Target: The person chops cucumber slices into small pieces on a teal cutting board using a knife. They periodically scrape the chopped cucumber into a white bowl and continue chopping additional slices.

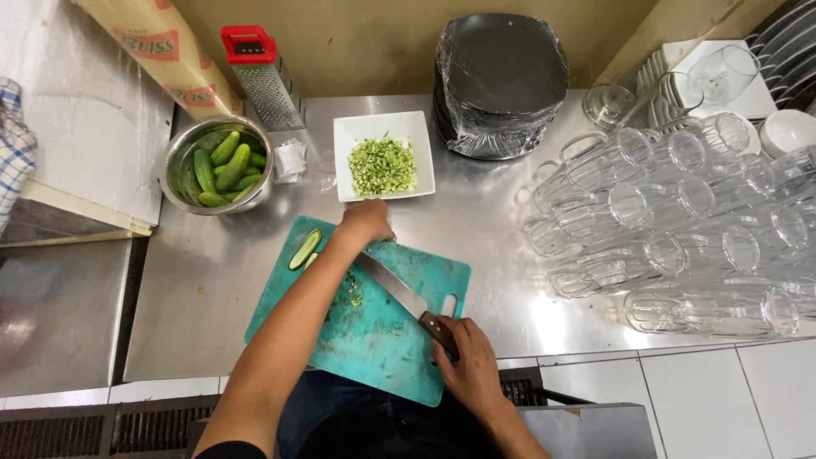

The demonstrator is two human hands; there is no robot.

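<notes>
Two bare hands work over a teal plastic cutting board point(374, 327): the right hand point(470, 361) grips a wooden-handled steel knife point(399, 293), while the left hand point(365, 223), cupped and apparently empty, rests by a square white dish of chopped cucumber point(382, 165). Scraps and a halved cucumber point(304, 249) lie on the board. Steel counter point(204, 280), bowl of whole cucumbers point(218, 166), stacked glass mugs point(680, 221).

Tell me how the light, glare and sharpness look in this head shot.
Head view: bright overhead light; strong glare on the steel counter near the glasses and on the wrapped stack of black plates. The teal cutting board, knife, left hand and right hand look sharp. Edges bow slightly from the wide lens.
</notes>
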